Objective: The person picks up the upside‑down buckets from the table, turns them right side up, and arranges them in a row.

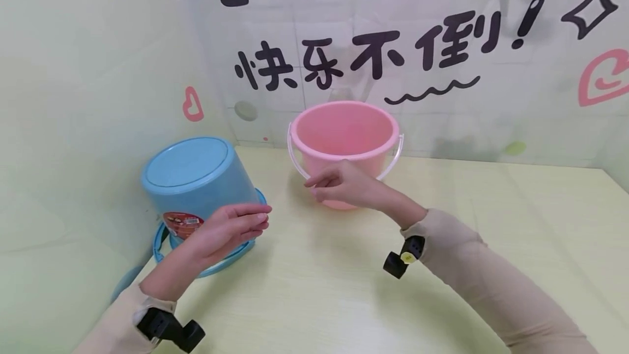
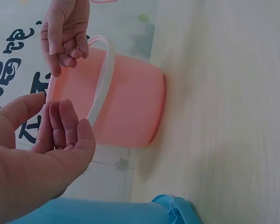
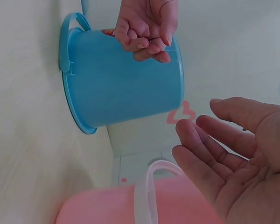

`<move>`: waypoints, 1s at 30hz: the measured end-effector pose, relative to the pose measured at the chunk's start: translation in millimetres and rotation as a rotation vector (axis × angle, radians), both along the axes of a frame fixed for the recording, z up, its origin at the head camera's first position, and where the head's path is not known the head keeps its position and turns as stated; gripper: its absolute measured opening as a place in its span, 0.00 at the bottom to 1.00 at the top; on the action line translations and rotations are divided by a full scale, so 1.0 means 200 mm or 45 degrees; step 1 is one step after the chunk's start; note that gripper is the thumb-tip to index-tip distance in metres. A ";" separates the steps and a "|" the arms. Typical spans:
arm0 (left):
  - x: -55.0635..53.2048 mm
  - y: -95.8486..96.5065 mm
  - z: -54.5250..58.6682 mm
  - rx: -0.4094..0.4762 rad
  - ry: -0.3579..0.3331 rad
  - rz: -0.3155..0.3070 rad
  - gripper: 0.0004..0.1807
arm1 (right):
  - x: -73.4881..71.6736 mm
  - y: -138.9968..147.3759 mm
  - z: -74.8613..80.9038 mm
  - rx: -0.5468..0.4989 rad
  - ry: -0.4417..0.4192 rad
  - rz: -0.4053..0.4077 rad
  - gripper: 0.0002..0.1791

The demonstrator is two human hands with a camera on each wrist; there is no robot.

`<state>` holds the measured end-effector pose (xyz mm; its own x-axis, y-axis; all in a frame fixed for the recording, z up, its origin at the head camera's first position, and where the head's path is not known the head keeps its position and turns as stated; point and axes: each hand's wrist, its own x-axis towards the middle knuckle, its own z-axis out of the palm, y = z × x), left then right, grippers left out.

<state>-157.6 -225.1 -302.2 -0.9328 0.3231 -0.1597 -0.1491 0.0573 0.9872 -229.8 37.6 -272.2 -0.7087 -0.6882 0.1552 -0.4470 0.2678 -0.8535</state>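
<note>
A pink bucket (image 1: 344, 130) stands upright at the back of the table, its white handle (image 2: 102, 84) hanging down at the front. At the left a blue bucket (image 1: 201, 179) sits upside down, with a red label (image 1: 183, 224) on its side. My left hand (image 1: 228, 234) is in front of the blue bucket, fingers loosely extended and holding nothing. My right hand (image 1: 344, 184) hovers before the pink bucket, fingers relaxed, with nothing in its grasp. In the right wrist view the blue bucket's rim and handle (image 3: 65, 44) lie at the table.
The pale wooden table (image 1: 491, 234) reaches to a white wall sheet (image 1: 442, 119) with black lettering and pink hearts behind it. Another wall (image 1: 88, 97) rises close at the left. A black wrist camera (image 1: 169, 329) is strapped to the left sleeve, another (image 1: 405, 255) to the right.
</note>
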 end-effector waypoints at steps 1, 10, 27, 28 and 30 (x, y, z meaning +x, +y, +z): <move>0.00 -0.01 -0.01 -0.009 0.005 -0.001 0.28 | 0.00 -0.02 -0.01 0.000 0.004 0.010 0.14; 0.03 -0.11 -0.06 -0.073 0.007 0.027 0.28 | 0.00 -0.16 -0.06 0.088 0.073 0.104 0.13; 0.06 -0.23 -0.16 -0.263 -0.021 0.146 0.27 | -0.10 -0.38 -0.22 0.420 0.244 0.124 0.13; 0.06 -0.24 -0.17 -0.274 -0.020 0.152 0.26 | -0.11 -0.39 -0.23 0.446 0.260 0.118 0.13; 0.07 -0.25 -0.18 -0.300 -0.021 0.173 0.25 | -0.13 -0.41 -0.25 0.485 0.263 0.108 0.14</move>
